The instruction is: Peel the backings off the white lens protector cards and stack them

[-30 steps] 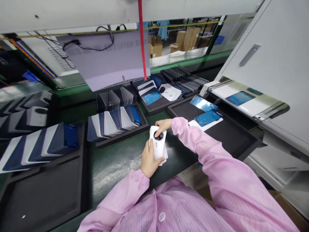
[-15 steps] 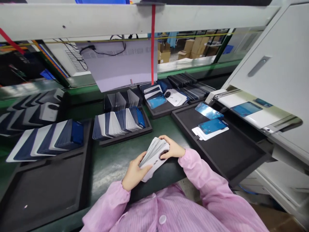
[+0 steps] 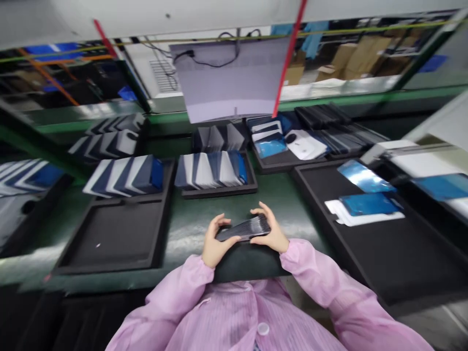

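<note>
A stack of thin phone back panels [image 3: 245, 229] is held level between both hands, its dark and light edges facing me. My left hand [image 3: 216, 244] grips the left end, with the thumb along the near side and the fingers at the far side. At the right end my right hand [image 3: 270, 232] is closed round the stack in the same way. The stack is just above the green bench [image 3: 193, 229], near its front edge. Whether it touches the bench I cannot tell.
Beyond my hands stands a black tray [image 3: 219, 193] with fanned white and dark blue panels [image 3: 210, 170]. Another black foam tray [image 3: 120, 234] lies left. On the right tray [image 3: 387, 253] are blue-filmed panels [image 3: 369, 204]. A conveyor [image 3: 427, 163] runs at far right.
The stack has turned from its white printed face showing, fanned and slanted, to edge-on and level. Both hands have kept hold. The view has swung left.
</note>
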Demonstrator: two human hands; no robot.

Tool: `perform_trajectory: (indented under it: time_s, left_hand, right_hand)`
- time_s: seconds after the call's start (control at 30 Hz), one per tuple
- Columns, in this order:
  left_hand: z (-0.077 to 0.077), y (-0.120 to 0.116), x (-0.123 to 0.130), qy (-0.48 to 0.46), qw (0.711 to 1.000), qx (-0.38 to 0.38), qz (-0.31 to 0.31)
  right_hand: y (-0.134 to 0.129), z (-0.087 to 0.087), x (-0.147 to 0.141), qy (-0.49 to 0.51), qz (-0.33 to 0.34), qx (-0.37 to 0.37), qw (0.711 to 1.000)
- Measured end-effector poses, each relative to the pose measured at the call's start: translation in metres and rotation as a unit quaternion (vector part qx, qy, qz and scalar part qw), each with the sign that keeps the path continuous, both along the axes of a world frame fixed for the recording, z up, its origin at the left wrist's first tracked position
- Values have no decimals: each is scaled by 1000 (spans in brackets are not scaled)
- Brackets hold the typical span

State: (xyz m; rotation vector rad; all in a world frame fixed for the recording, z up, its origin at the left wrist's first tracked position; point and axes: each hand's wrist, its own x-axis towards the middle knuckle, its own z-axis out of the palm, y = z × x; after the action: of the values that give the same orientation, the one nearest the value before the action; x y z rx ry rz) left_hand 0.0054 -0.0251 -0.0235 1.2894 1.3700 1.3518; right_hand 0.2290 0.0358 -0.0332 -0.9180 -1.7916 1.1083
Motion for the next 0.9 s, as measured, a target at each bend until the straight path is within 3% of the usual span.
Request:
perform_trajectory:
  time_s: [0.17, 0.27, 0.37, 0.5, 0.8, 0.9]
  left_hand:
    - [-6, 3, -5, -40, 999, 15, -2]
    - [-5, 2, -9, 7, 1000, -13, -17]
    - [0, 2, -16, 64, 996, -26, -51]
    - [5, 1, -24, 102, 992, -21, -73]
    - [9, -11, -28, 119, 991, -46, -49]
    - [11, -8, -38, 97, 988, -76, -89]
  right_hand:
    - [5, 1, -6, -62, 5, -20, 998]
    - [8, 4, -7, -107, -27, -15, 994]
    - [9, 7, -4, -152, -11, -16, 988]
    - [12, 8, 0, -168, 4, -4, 986]
    - [17, 12, -12, -171, 32, 19, 985]
    - [16, 10, -13, -168, 51, -11, 984]
